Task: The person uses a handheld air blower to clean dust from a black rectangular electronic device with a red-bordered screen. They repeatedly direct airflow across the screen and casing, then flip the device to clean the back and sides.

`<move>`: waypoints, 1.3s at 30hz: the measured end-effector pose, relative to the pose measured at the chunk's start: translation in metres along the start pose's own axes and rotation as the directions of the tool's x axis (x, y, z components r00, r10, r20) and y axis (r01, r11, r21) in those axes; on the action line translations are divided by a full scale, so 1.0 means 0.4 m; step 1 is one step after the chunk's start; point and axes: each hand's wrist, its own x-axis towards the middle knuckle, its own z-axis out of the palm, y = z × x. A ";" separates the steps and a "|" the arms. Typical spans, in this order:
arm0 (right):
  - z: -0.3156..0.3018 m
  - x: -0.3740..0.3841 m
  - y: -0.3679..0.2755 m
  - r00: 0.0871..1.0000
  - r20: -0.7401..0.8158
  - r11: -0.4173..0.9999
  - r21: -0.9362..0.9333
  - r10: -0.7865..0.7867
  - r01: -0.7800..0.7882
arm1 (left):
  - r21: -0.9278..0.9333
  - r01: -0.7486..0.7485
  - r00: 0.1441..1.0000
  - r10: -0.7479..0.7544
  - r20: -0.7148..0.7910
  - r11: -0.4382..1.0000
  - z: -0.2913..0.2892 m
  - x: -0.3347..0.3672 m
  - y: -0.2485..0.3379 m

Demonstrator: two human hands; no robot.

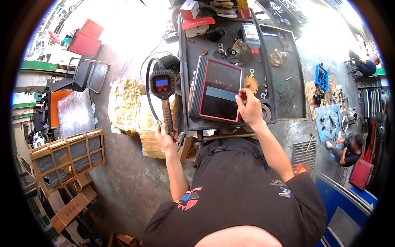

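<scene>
My left hand [166, 139] is closed round the lower end of a digital tire inflator gauge [163, 84], which has a lit blue display and a black hose [149, 96] looping down its left side. Right of it, a thick tablet [221, 88] with a red-edged dark screen and ribbed black side rests tilted on a black tray cart [190, 45]. My right hand [251, 109] is at the tablet's right edge, fingers curled and the thumb against the screen's border. What lies under its fingertips is partly hidden.
Beyond the tablet are a grey bottle with a red cap [251, 37], small metal parts and boxes. A cardboard box [154, 142] and a black tire [169, 66] are left of the cart. Two people sit at the right, near a blue crate [321, 77]. A wooden crate [68, 160] stands left.
</scene>
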 end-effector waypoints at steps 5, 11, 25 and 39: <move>-0.020 -0.138 -0.018 0.484 0.675 0.620 0.051 0.557 -0.783 | 0.260 -0.124 0.989 0.097 0.114 0.958 0.121 0.150 0.038; 0.099 -0.226 0.072 0.532 0.748 -0.305 0.654 0.398 -0.692 | 0.652 -0.402 0.916 0.269 0.299 0.643 0.292 0.325 0.012; 0.018 -0.261 -0.018 0.880 0.261 -0.021 0.961 0.396 -0.275 | 0.680 -0.484 0.869 0.208 0.450 0.550 0.387 0.411 -0.041; -0.178 -0.406 -0.041 0.953 0.006 0.031 0.999 0.304 -0.016 | 0.573 -0.686 0.728 0.405 0.553 0.449 0.351 0.321 0.029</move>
